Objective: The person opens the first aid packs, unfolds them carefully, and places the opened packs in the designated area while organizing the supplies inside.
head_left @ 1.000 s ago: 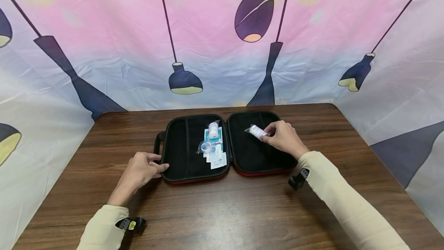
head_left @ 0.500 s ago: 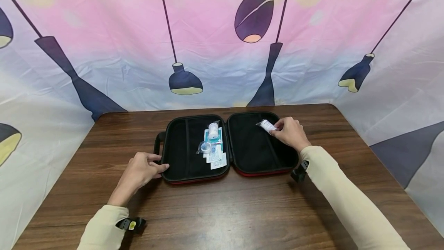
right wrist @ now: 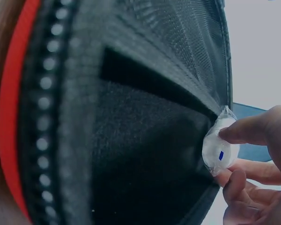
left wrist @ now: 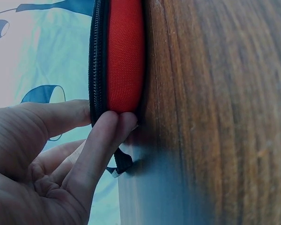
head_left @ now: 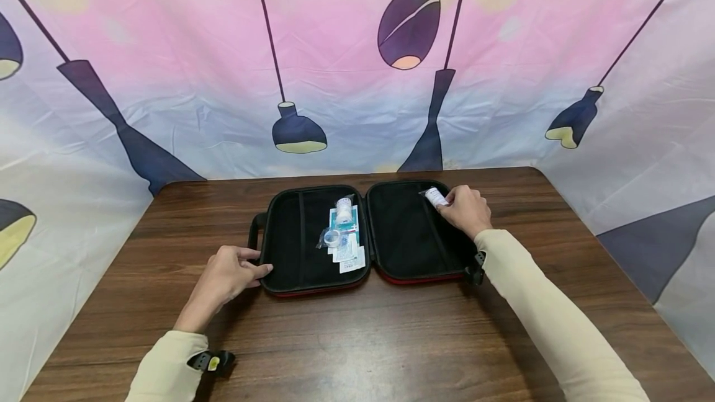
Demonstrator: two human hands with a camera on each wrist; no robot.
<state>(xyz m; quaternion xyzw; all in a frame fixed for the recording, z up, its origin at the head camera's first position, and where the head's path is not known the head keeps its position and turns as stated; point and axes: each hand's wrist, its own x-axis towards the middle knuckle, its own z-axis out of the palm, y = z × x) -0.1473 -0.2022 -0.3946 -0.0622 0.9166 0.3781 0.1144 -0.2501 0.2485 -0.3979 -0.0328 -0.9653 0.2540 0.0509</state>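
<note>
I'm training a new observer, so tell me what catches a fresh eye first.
Most likely the pink and blue backdrop with its dark lamp prints, filling the top of the head view. Then the open black case on the table, with white and teal packets in its left half. Last, the small white roll pinched by the right hand near the case's far right corner.

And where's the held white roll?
In the head view, the white roll is in the right hand, near the far edge of the case's right half.

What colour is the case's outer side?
The outer side is red, clearest in the left wrist view.
</note>
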